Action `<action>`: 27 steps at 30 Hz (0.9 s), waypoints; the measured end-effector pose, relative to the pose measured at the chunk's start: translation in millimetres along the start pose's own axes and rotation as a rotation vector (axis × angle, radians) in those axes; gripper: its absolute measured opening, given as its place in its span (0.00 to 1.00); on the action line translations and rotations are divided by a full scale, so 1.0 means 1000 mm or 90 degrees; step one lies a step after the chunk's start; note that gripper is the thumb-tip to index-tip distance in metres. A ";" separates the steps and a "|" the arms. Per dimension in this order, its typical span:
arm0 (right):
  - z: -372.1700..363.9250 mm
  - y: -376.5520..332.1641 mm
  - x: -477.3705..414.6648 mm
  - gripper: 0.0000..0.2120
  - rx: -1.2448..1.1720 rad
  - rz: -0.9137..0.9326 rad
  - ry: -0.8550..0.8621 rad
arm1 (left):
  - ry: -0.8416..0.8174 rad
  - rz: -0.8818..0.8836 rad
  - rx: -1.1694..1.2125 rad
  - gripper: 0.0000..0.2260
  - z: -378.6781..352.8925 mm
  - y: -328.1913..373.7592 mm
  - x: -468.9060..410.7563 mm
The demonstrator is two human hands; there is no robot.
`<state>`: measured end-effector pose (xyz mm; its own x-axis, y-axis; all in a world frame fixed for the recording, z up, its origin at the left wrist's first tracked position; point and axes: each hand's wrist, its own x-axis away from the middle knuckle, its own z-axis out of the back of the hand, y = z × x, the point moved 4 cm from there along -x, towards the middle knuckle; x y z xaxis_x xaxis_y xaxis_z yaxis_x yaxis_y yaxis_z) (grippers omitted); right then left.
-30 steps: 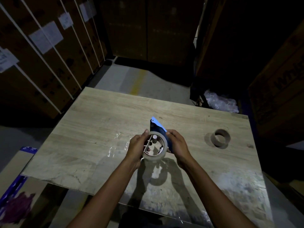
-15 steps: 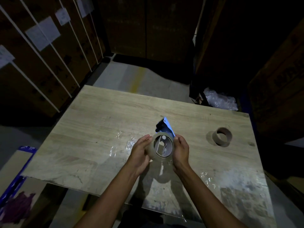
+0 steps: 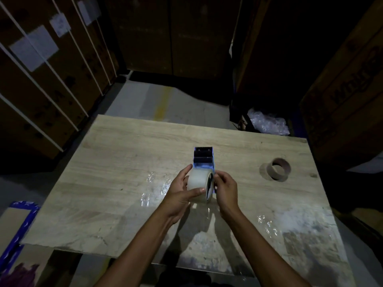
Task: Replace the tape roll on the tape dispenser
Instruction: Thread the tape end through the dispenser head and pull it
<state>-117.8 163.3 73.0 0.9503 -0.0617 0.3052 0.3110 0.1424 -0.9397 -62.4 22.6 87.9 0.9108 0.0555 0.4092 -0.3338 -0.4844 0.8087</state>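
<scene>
A blue and black tape dispenser (image 3: 203, 157) is held above the middle of the wooden table (image 3: 116, 162), its toothed cutter pointing away from me. A clear tape roll (image 3: 198, 180) sits on the dispenser's near end. My left hand (image 3: 181, 190) wraps the roll from the left, thumb across its near face. My right hand (image 3: 226, 189) grips the dispenser's right side next to the roll. An empty brown cardboard core (image 3: 278, 168) stands on the table to the right, apart from both hands.
Crumpled clear film scraps (image 3: 154, 189) lie on the table left of my hands, more film (image 3: 267, 223) lies at the right front. Tall cardboard boxes (image 3: 41, 79) stand around the table, and a plastic bag (image 3: 267, 123) sits on the floor behind it.
The dispenser and roll have turned from facing me side-on to pointing straight away, cutter forward. My left thumb has moved across the roll's near face.
</scene>
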 end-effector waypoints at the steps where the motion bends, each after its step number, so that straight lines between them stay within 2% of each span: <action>1: 0.002 -0.010 0.002 0.08 0.036 0.052 0.017 | -0.009 -0.019 -0.027 0.41 0.000 0.005 0.000; 4: 0.007 -0.039 0.008 0.07 0.112 0.203 0.037 | -0.013 -0.067 -0.091 0.38 0.002 0.018 0.000; 7: 0.000 -0.063 0.017 0.05 0.190 0.326 -0.021 | 0.006 -0.092 -0.124 0.37 0.006 0.025 0.002; 10: -0.010 -0.074 0.021 0.09 0.270 0.392 -0.074 | 0.003 -0.107 -0.155 0.38 0.009 0.030 0.005; 17: -0.031 -0.088 0.023 0.05 0.391 0.471 -0.095 | -0.015 -0.136 -0.247 0.41 0.024 0.038 0.010; 21: -0.048 -0.093 0.027 0.08 0.548 0.513 -0.119 | -0.020 -0.140 -0.272 0.41 0.037 0.043 0.014; 23: -0.056 -0.095 0.027 0.09 0.608 0.497 -0.125 | -0.027 -0.138 -0.286 0.41 0.042 0.045 0.016; 27: -0.066 -0.098 0.027 0.09 0.613 0.473 -0.112 | -0.033 -0.121 -0.309 0.43 0.052 0.051 0.015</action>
<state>-123.5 82.3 163.2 0.8671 0.4686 -0.1692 -0.4936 0.7618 -0.4195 -52.8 -47.0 113.3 0.9728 0.0541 0.2251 -0.2249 -0.0096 0.9743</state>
